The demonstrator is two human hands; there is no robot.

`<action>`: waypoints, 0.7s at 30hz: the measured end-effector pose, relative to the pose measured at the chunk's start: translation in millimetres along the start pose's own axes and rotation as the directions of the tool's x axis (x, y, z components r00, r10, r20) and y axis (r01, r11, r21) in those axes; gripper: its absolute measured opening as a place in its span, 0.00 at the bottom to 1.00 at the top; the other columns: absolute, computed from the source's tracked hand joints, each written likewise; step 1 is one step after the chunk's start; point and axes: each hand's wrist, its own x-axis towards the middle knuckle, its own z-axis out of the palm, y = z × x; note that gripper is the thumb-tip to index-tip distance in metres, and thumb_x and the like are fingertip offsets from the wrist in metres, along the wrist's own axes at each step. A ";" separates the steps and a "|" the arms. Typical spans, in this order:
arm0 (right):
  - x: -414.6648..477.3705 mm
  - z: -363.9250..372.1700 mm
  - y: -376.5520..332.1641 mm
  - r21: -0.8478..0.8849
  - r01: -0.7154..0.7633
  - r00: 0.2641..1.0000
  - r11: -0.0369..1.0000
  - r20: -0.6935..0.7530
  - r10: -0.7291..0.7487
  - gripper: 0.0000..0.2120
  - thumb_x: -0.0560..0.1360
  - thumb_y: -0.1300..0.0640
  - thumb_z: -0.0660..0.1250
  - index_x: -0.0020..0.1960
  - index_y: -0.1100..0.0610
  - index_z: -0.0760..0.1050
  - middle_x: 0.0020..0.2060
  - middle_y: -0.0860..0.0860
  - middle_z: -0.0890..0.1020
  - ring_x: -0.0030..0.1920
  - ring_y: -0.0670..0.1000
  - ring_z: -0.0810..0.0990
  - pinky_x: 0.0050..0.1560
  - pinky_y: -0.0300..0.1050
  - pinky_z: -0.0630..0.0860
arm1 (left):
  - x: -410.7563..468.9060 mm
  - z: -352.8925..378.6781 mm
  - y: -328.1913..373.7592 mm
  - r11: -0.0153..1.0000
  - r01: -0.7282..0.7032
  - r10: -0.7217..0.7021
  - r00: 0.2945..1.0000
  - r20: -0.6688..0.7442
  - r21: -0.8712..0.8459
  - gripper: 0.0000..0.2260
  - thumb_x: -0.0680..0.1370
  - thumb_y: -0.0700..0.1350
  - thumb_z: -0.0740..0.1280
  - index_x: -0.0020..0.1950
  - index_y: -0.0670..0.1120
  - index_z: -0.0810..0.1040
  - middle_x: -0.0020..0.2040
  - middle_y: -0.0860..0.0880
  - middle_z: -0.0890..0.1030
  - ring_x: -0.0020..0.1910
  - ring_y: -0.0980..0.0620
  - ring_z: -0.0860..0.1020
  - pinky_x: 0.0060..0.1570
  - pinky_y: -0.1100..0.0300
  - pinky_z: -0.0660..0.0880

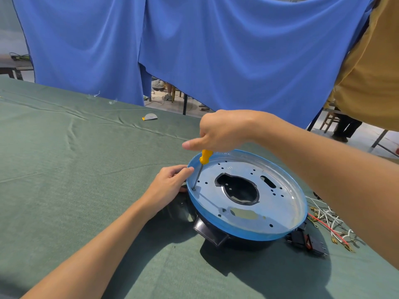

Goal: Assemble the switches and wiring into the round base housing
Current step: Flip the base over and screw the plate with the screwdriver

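The round base housing [278, 212] lies on the green table, black underneath with a blue-rimmed shiny metal plate full of holes on top. My right hand [222, 130] grips a yellow-handled screwdriver [205, 157] held upright; its tip stands on a screw at the plate's left edge. My left hand [170, 182] holds the housing's left rim, fingers curled over the edge beside the screwdriver shaft. Black switches [306, 241] lie at the housing's right side, with a tangle of white and red wires [330, 223] ending in brass terminals.
The green cloth-covered table [75, 169] stretches left and forward. A small grey and yellow piece [150, 117] lies near its far edge. A blue curtain [194, 44] hangs behind. A person in a mustard shirt [371, 67] stands at the right.
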 end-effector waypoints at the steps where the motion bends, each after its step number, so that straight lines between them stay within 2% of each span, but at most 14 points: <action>1: 0.0 0.7 0.8 0.001 0.003 1.000 1.000 -0.012 -0.003 0.25 0.78 0.39 0.61 0.31 0.57 0.70 0.26 0.49 0.70 0.28 0.49 0.67 0.27 0.42 0.62 | 0.0 -0.1 -0.1 1.000 0.002 -0.002 1.000 -0.001 -0.001 0.13 0.83 0.45 0.61 0.47 0.50 0.85 0.47 0.51 0.86 0.49 0.55 0.84 0.43 0.65 0.78; 4: -2.1 0.6 3.0 0.066 0.037 0.999 0.997 0.001 -0.037 0.12 0.75 0.47 0.69 0.37 0.53 0.76 0.30 0.47 0.75 0.30 0.48 0.72 0.23 0.37 0.66 | 0.4 0.2 -0.1 1.000 0.005 -0.005 1.000 -0.007 0.014 0.14 0.83 0.45 0.61 0.46 0.51 0.86 0.47 0.51 0.86 0.47 0.56 0.84 0.43 0.66 0.78; 6: -3.4 -0.1 2.8 0.104 0.040 0.999 0.994 0.012 -0.042 0.07 0.73 0.47 0.71 0.42 0.49 0.77 0.35 0.45 0.78 0.33 0.44 0.74 0.20 0.31 0.65 | 0.5 0.2 -0.5 1.000 0.001 -0.001 1.000 -0.006 0.013 0.14 0.82 0.46 0.61 0.46 0.52 0.85 0.46 0.52 0.86 0.47 0.56 0.83 0.43 0.65 0.78; 8: -1.7 1.0 2.4 0.080 0.018 0.999 0.997 0.030 -0.020 0.14 0.74 0.41 0.68 0.43 0.52 0.78 0.36 0.46 0.78 0.33 0.46 0.73 0.26 0.37 0.66 | 0.4 -0.2 -0.8 1.000 -0.003 0.003 1.000 0.001 0.022 0.12 0.81 0.49 0.62 0.46 0.53 0.85 0.46 0.52 0.86 0.48 0.55 0.83 0.45 0.64 0.78; 10: 0.0 2.6 3.3 0.055 -0.023 1.000 0.998 0.007 0.023 0.24 0.76 0.36 0.62 0.36 0.56 0.75 0.30 0.49 0.73 0.30 0.49 0.69 0.28 0.42 0.63 | 0.1 -0.6 -1.3 1.000 -0.007 0.007 1.000 0.014 0.013 0.12 0.79 0.51 0.61 0.47 0.52 0.85 0.47 0.51 0.86 0.48 0.54 0.84 0.46 0.63 0.78; 11: 0.3 3.5 3.9 0.050 -0.027 0.999 0.998 -0.017 0.028 0.25 0.77 0.37 0.61 0.34 0.57 0.73 0.28 0.50 0.71 0.29 0.50 0.68 0.28 0.42 0.62 | 0.0 -0.7 -1.4 1.000 -0.008 0.008 1.000 0.020 0.002 0.13 0.79 0.51 0.61 0.47 0.52 0.85 0.47 0.51 0.86 0.48 0.54 0.84 0.45 0.64 0.78; 12: 0.3 4.5 4.2 0.049 -0.011 0.999 0.999 -0.036 0.013 0.23 0.77 0.40 0.63 0.34 0.57 0.74 0.27 0.50 0.71 0.29 0.51 0.68 0.27 0.41 0.62 | 0.0 -0.8 -1.4 1.000 -0.009 0.009 1.000 0.023 -0.003 0.13 0.79 0.51 0.61 0.47 0.52 0.85 0.47 0.51 0.86 0.48 0.54 0.84 0.45 0.64 0.78; 14: -1.9 4.8 4.5 0.075 0.038 0.999 0.996 -0.041 -0.035 0.12 0.76 0.46 0.67 0.39 0.54 0.78 0.30 0.47 0.75 0.30 0.47 0.71 0.26 0.39 0.65 | 0.0 -0.8 -1.2 1.000 -0.008 0.008 1.000 0.021 0.006 0.12 0.79 0.52 0.61 0.47 0.53 0.85 0.47 0.51 0.86 0.48 0.55 0.84 0.44 0.65 0.78; 16: -4.5 2.7 4.4 0.133 0.069 0.998 0.989 -0.019 -0.067 0.05 0.74 0.50 0.71 0.43 0.50 0.79 0.35 0.45 0.78 0.32 0.43 0.73 0.22 0.32 0.67 | 0.3 -0.9 -1.6 1.000 -0.008 0.008 1.000 0.017 0.011 0.12 0.80 0.50 0.61 0.47 0.54 0.85 0.47 0.52 0.86 0.48 0.55 0.84 0.44 0.65 0.78; 18: -4.6 1.4 3.4 0.153 0.071 0.997 0.986 0.009 -0.073 0.07 0.73 0.48 0.72 0.45 0.50 0.79 0.37 0.46 0.79 0.33 0.44 0.75 0.21 0.30 0.67 | -0.1 -1.0 -1.7 1.000 -0.006 0.006 1.000 0.015 0.006 0.13 0.82 0.48 0.61 0.48 0.54 0.85 0.48 0.52 0.86 0.49 0.55 0.83 0.45 0.64 0.78; 20: -2.4 2.3 2.4 0.107 0.031 0.999 0.994 0.014 -0.032 0.17 0.73 0.39 0.68 0.42 0.54 0.78 0.34 0.46 0.78 0.33 0.47 0.74 0.27 0.39 0.70 | -0.8 -0.8 -0.7 1.000 -0.007 0.007 1.000 0.017 -0.001 0.13 0.82 0.47 0.60 0.48 0.54 0.85 0.48 0.51 0.86 0.50 0.54 0.84 0.45 0.64 0.78; 21: -1.4 3.1 2.1 0.079 -0.001 1.000 0.997 0.003 0.001 0.23 0.74 0.35 0.64 0.38 0.55 0.76 0.30 0.47 0.76 0.32 0.48 0.72 0.28 0.41 0.66 | -1.1 -0.4 -0.1 1.000 -0.007 0.007 1.000 0.019 -0.004 0.13 0.83 0.47 0.60 0.48 0.53 0.85 0.48 0.51 0.86 0.49 0.54 0.84 0.45 0.64 0.78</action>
